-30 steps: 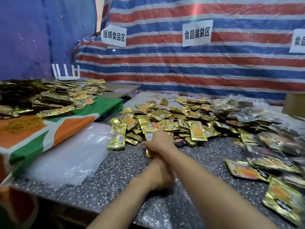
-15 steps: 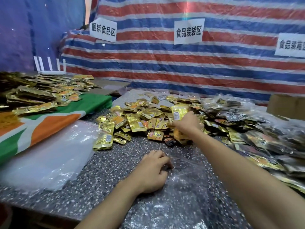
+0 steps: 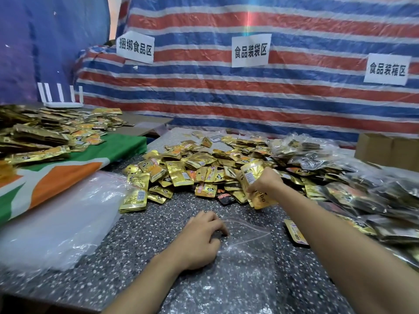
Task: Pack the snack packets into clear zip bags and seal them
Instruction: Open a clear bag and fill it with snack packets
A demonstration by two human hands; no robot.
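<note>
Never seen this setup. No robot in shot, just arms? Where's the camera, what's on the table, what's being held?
No machine here: a person works with bare hands, and one wide-angle camera worn on the head looks forward and down, so you see their own arms. The left hand curls its fingers on the mouth of a clear zip bag lying on the speckled table. The right hand grips a few gold snack packets above the loose pile. A stack of empty clear bags lies at left; filled bags are heaped at right.
</note>
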